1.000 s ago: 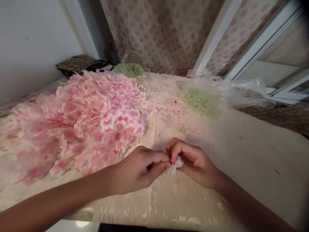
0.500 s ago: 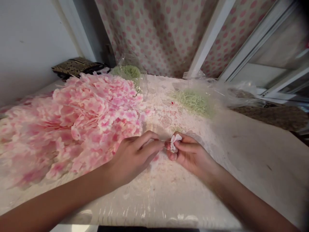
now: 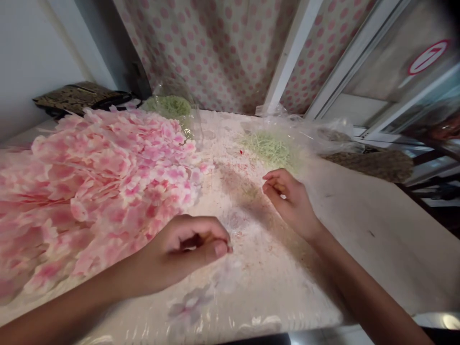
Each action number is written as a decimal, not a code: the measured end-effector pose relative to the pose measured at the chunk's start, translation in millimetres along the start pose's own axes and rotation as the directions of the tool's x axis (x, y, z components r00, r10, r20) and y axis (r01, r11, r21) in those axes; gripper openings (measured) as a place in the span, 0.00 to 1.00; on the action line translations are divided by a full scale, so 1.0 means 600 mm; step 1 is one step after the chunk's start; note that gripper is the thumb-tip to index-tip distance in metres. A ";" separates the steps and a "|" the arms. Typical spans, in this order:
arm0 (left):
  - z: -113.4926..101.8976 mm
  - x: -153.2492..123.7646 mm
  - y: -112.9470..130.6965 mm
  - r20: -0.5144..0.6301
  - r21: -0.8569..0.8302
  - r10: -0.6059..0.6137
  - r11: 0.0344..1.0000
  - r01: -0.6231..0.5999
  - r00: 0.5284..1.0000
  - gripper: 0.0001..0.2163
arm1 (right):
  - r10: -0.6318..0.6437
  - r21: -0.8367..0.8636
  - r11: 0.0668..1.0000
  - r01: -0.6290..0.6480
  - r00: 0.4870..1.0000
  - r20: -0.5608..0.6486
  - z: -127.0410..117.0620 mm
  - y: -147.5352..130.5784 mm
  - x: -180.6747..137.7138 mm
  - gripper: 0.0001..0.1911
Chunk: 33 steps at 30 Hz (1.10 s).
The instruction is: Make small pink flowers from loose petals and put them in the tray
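Note:
My left hand (image 3: 196,254) is closed, with thumb and forefinger pinched together over the table; whatever is at the fingertips is too small to make out. Below it, near the table's front edge, a pale flower with a pink centre (image 3: 189,306) shows blurred. My right hand (image 3: 289,201) is raised with loosely curled fingers. Its thumb and fingertips are slightly apart, and no object shows between them. It is nearest to a heap of thin light green pieces (image 3: 269,147) just beyond. A large pile of pink and white artificial flowers (image 3: 104,163) lies left of my left hand.
A clear plastic bag (image 3: 190,112) with green pieces stands behind the flowers. More clear plastic (image 3: 323,132) lies at the back right. A snakeskin-patterned bag (image 3: 75,98) sits at the back left. Tiny red bits dot the table (image 3: 359,230). Behind hangs a dotted curtain (image 3: 223,52).
The white flower has left my right hand, which has moved up and away towards the green heap. My left hand has come nearer and turned. A blurred flower now shows below it.

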<state>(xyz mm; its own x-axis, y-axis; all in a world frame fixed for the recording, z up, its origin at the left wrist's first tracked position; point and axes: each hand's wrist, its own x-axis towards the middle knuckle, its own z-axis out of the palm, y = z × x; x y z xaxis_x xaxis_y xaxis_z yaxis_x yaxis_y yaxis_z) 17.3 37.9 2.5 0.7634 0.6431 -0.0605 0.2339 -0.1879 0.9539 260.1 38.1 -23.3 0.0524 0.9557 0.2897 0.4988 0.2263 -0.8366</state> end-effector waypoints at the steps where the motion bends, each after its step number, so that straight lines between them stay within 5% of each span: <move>1: 0.001 -0.002 0.005 0.023 0.118 0.035 0.992 -0.038 0.999 0.08 | -0.049 -0.148 0.988 0.054 0.998 0.032 -0.005 0.003 0.003 0.02; 7: 0.008 -0.007 0.026 0.138 0.575 0.328 0.742 -0.345 0.934 0.06 | -0.118 -0.566 0.781 0.262 0.953 0.279 0.007 0.011 0.000 0.05; 11: 0.011 -0.008 0.020 0.131 0.635 0.388 0.674 -0.378 0.912 0.06 | -0.116 -0.684 0.631 0.366 0.916 0.383 0.020 0.020 -0.004 0.07; 17: -0.007 -0.012 0.025 0.090 0.615 0.439 0.681 -0.397 0.894 0.07 | -0.179 -0.716 0.552 0.428 0.899 0.399 0.030 0.013 -0.017 0.11; 20: -0.039 0.000 0.045 0.020 0.635 0.298 0.733 -0.242 0.954 0.11 | -0.330 -0.634 0.525 0.568 0.822 0.463 0.035 -0.012 -0.036 0.10; 22: -0.064 0.018 0.057 -0.088 0.728 0.196 0.682 -0.071 0.977 0.15 | -0.434 -0.531 0.500 0.684 0.729 0.530 0.039 -0.032 -0.053 0.08; 27: -0.115 0.099 0.051 -0.366 0.908 0.039 0.231 0.348 0.930 0.13 | -0.630 -0.299 0.398 0.868 0.495 0.599 0.047 -0.072 -0.091 0.06; 29: -0.128 0.134 0.036 -0.358 0.918 -0.041 0.167 0.360 0.933 0.14 | -0.680 -0.266 0.359 0.894 0.446 0.582 0.047 -0.085 -0.100 0.06; 33: -0.142 0.182 0.005 -0.308 0.925 -0.128 0.192 0.328 0.943 0.11 | -0.681 -0.231 0.291 0.928 0.371 0.631 0.036 -0.108 -0.100 0.07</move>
<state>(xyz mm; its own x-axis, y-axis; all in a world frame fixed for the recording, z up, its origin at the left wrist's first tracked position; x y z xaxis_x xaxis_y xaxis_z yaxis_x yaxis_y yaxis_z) 50.2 170.7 23.9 0.5044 0.8589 -0.0890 0.8523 -0.5117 -0.1083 206.1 -29.8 3.3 -0.8666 0.3192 0.3837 0.3939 0.9095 0.1331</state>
